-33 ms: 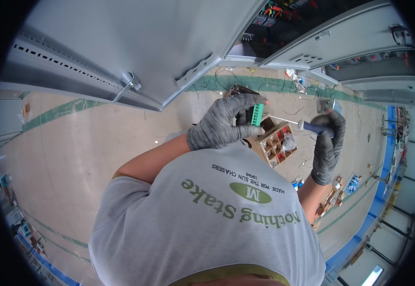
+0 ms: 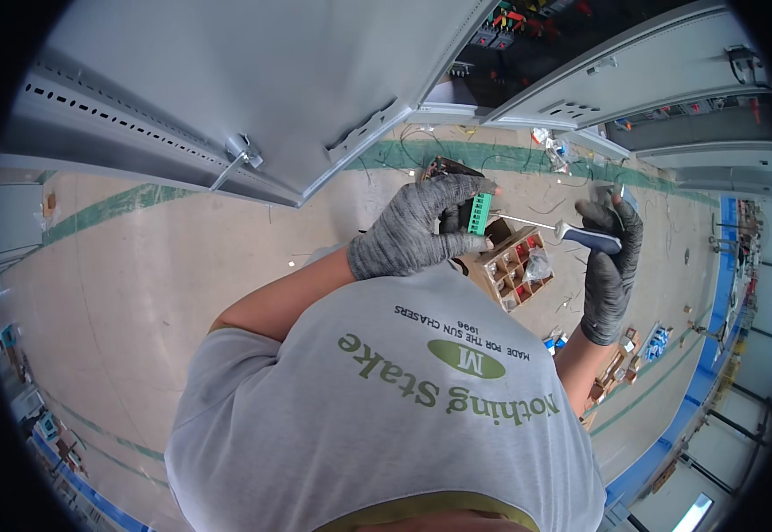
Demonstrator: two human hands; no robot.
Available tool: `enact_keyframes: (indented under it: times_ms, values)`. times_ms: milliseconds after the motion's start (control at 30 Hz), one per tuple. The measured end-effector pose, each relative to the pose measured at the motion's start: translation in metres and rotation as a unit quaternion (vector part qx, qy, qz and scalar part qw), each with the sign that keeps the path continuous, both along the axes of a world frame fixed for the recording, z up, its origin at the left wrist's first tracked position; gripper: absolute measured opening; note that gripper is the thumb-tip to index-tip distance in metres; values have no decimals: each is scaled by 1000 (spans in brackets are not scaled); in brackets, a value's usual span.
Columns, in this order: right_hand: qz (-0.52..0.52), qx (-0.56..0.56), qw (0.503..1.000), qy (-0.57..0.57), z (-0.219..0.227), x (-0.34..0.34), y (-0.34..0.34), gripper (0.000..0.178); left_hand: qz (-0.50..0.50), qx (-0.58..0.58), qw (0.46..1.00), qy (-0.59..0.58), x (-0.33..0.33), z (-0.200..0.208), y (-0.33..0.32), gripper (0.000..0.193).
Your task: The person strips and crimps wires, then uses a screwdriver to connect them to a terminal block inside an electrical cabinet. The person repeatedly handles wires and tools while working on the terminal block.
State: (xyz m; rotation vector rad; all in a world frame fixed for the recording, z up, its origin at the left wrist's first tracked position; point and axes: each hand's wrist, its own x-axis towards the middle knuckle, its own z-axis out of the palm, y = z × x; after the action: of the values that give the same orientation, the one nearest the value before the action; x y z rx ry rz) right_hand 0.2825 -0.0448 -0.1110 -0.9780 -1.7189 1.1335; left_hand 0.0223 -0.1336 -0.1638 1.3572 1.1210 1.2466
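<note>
My left hand (image 2: 417,226), in a grey knit glove with bare fingertips, grips a dark device with a green terminal block (image 2: 480,215) on the side facing right. A screwdriver (image 2: 590,238) with a blue and grey handle runs from my right hand (image 2: 612,275) toward that block. Its thin shaft ends at the green face; whether the tip sits inside a hole is too small to tell. The handle's end lies between the thumb and fingers of my gloved right hand, whose upper fingers are raised and loosened from it.
Below the device, a divided cardboard box (image 2: 514,270) holds small red parts and a clear bag. An open grey cabinet door (image 2: 253,80) spans the upper left. Cabinets with wired components (image 2: 501,31) stand at the upper right. Loose wires and scraps litter the floor (image 2: 182,248).
The fingers of my right hand have opened and lifted off the screwdriver handle, showing more of it. My left hand and the device stay in place.
</note>
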Motion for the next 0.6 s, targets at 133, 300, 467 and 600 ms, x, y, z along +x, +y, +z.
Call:
enact_keyframes:
  times_ms: [133,300,467,600]
  values:
    - [22,-132,990,-50,10,14,16,61,8,-11,1000,-14,2,0,0,54]
    - [-7,73,997,-15,0,-7,1,64,19,35,999,12,2,-11,7,62]
    - [57,-92,994,-27,9,12,15,65,26,29,999,20,2,-10,5,61]
    - [-9,32,997,-71,1,1,6,73,27,37,999,13,2,-12,9,61]
